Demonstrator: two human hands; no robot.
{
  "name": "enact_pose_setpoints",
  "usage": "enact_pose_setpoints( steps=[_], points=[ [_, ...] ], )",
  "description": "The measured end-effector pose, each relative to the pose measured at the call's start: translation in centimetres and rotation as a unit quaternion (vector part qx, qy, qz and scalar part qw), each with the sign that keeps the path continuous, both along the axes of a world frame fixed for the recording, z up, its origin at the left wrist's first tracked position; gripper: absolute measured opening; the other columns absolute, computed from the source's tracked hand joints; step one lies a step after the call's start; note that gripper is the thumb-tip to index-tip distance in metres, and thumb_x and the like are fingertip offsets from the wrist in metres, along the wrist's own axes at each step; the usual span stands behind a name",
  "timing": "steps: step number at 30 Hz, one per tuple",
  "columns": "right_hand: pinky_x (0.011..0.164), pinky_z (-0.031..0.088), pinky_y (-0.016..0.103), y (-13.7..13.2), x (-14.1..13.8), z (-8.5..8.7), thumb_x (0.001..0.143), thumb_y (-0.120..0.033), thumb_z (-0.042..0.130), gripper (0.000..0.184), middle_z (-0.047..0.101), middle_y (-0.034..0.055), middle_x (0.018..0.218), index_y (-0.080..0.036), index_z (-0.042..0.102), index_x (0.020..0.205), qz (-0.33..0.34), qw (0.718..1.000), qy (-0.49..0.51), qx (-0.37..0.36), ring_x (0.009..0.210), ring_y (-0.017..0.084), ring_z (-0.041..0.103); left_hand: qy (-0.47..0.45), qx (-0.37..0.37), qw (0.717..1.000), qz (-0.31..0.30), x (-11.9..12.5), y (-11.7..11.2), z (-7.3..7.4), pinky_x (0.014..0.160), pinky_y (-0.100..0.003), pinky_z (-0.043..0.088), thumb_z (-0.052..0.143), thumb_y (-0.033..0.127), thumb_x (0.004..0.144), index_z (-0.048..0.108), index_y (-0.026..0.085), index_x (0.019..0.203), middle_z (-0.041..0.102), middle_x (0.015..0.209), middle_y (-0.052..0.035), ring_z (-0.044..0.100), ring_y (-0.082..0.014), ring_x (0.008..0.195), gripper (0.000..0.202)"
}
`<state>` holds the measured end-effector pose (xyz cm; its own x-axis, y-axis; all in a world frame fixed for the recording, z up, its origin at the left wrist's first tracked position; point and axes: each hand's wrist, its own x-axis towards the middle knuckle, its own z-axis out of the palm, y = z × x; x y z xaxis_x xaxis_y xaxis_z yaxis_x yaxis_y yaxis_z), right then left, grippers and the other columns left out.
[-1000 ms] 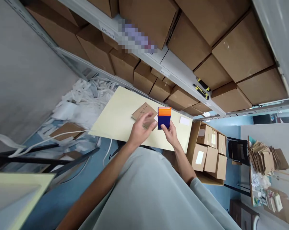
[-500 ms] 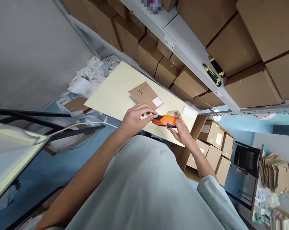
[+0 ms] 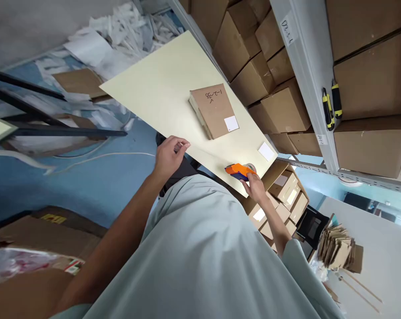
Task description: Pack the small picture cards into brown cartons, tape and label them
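Observation:
My right hand [image 3: 254, 187] is wrapped round an orange and blue tape dispenser [image 3: 239, 171], which has a roll of clear tape [image 3: 251, 167] on it. Fingertips pinched together, my left hand [image 3: 170, 155] is at the table's near edge, well to the left of the dispenser. A faint, see-through strip of tape [image 3: 209, 156] stretches between the two. Beyond my hands a brown cardboard box [image 3: 215, 110] with handwriting and a white label lies on the pale yellow table [image 3: 154, 84].
A white paper slip [image 3: 266, 151] lies at the table's right end, beside an open carton [image 3: 276, 170] full of small boxes. Shelves of cartons [image 3: 282, 110] line the far side, with two cutters [image 3: 332, 105] on a ledge. Paper scraps [image 3: 120, 40] cover the floor at left.
My left hand has moved left, away from the dispenser, drawing out a strip of tape. The right hand keeps hold of the dispenser. The view has shifted and turned.

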<state>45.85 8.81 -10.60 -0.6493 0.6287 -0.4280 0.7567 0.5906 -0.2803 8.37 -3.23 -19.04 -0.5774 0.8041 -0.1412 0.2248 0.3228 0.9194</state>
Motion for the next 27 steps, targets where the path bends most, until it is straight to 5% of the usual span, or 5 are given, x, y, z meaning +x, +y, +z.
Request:
enact_pose_setpoints(
  steps=[7,12,21,24,27],
  points=[
    [0.109,0.057,0.057,-0.6,-2.4,-5.4,0.115,-0.039,0.049,0.032,0.072,0.0236,0.123,-0.014,0.061,0.131,-0.064,0.993,-0.087,0.038,0.121,0.039,0.07,-0.03,-0.007,0.999,-0.017,-1.7,3.5,-5.2,0.1,-0.045,0.063,0.076,0.045,0.091,0.076,0.027,0.087,0.08,0.098,-0.0071,0.075,-0.029,0.098,0.019],
    [0.11,0.057,0.057,-1.0,-3.2,-7.1,0.116,-0.039,0.044,0.033,0.072,0.0244,0.121,-0.014,0.063,0.127,-0.089,0.99,-0.087,0.066,0.12,0.038,0.07,-0.063,0.007,0.998,-0.003,-2.1,5.5,-6.7,0.091,-0.039,0.065,0.078,0.045,0.089,0.079,0.026,0.09,0.082,0.101,-0.0061,0.076,-0.0254,0.094,0.02],
    [0.114,0.056,0.057,-1.9,-4.3,-9.0,0.117,-0.037,0.04,0.035,0.073,0.0245,0.118,-0.013,0.063,0.129,-0.103,0.986,-0.077,0.102,0.124,0.037,0.069,-0.072,-0.003,0.996,0.06,-0.6,10.6,-8.2,0.099,-0.037,0.062,0.071,0.036,0.096,0.078,0.021,0.1,0.079,0.106,-0.0075,0.074,-0.0209,0.092,0.018],
    [0.116,0.054,0.056,-2.4,-4.7,-9.1,0.117,-0.036,0.042,0.034,0.074,0.0239,0.117,-0.013,0.065,0.126,-0.102,0.988,-0.078,0.09,0.124,0.036,0.069,-0.1,-0.016,0.987,0.124,0.5,11.4,-8.2,0.097,-0.039,0.062,0.074,0.047,0.097,0.076,0.023,0.122,0.076,0.128,-0.0118,0.076,-0.0219,0.094,0.035],
    [0.117,0.054,0.054,-3.0,-4.9,-9.0,0.117,-0.035,0.046,0.03,0.074,0.0213,0.116,-0.014,0.065,0.125,-0.107,0.988,-0.071,0.087,0.122,0.034,0.07,-0.142,-0.024,0.971,0.193,1.9,11.4,-7.9,0.099,-0.042,0.063,0.069,0.06,0.1,0.057,0.026,0.155,0.067,0.147,-0.0173,0.078,-0.0251,0.103,0.066]
  ],
)
